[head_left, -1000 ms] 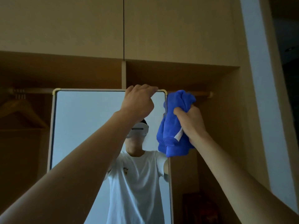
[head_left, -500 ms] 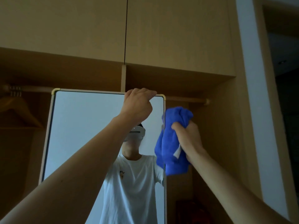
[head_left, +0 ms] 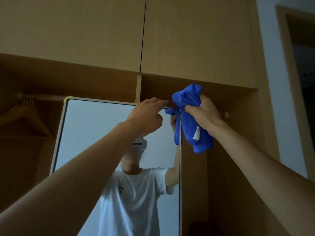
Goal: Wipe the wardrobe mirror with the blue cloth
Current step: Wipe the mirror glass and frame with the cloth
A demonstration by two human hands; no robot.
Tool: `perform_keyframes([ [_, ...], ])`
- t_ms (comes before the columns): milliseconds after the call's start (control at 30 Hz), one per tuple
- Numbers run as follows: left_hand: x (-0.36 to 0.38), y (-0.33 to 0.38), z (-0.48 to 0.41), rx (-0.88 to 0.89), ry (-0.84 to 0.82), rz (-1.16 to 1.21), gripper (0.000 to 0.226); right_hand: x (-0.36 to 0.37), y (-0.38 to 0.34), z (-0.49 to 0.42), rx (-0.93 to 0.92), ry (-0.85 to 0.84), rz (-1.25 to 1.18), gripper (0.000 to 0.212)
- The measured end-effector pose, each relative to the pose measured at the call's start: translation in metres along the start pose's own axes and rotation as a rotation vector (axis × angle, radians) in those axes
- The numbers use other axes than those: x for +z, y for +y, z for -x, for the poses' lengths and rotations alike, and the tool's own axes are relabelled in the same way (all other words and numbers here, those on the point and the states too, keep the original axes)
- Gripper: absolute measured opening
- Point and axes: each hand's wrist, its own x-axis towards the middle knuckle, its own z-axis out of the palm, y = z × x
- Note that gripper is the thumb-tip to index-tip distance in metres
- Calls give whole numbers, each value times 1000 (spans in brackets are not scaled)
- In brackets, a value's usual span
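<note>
The wardrobe mirror point(head_left: 95, 133) stands upright in a pale frame inside the open wardrobe and reflects a person in a white shirt. My left hand point(head_left: 146, 114) holds the mirror's top edge near its right corner, fingers curled over the frame. My right hand point(head_left: 202, 114) grips the bunched blue cloth point(head_left: 189, 116), which has a white tag. The cloth sits against the mirror's top right corner and hangs down beside its right edge.
Closed wooden cupboard doors point(head_left: 196, 36) span the top above the wardrobe opening. A clothes rail point(head_left: 44, 97) with a wooden hanger point(head_left: 25, 116) runs behind the mirror on the left. A white wall point(head_left: 279, 86) and a dark doorway lie at the right.
My right hand has lifted the blue cloth from beside the mirror's right edge up to its top right corner. My left hand stays on the top edge. The view has tilted upward.
</note>
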Motion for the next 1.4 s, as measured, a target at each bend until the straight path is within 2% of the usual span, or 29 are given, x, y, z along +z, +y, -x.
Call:
perform_keyframes([
  [200,-28,-32,17,-83,-26,-215,57,8,-8,-5,-48,52,167,15],
  [300,-51,-58,30,-159,63,-279,41,6,-18,-11,-79,18,355,12],
  [400,-74,-90,47,-234,140,-344,39,4,-31,-16,-115,-39,519,17],
  [533,-87,-115,65,-262,116,-260,37,16,-52,-21,-179,-102,693,22],
  [633,-88,-116,65,-259,96,-238,40,28,-66,-23,-211,-125,721,25],
  [733,-89,-122,72,-300,98,-204,42,48,-86,-24,-245,-191,660,21],
  [833,-89,-126,77,-265,119,-141,42,86,-116,-23,-322,-262,607,17],
  [1000,-92,-130,80,-260,172,-147,19,147,-160,-17,-422,-270,597,21],
  [1067,-90,-134,82,-252,158,-133,22,147,-160,-16,-413,-254,607,22],
  [1200,-89,-142,85,-304,194,-88,44,120,-140,-19,-337,-216,642,22],
  [1400,-87,-149,89,-297,137,-26,54,48,-94,-37,-45,-148,822,22],
])
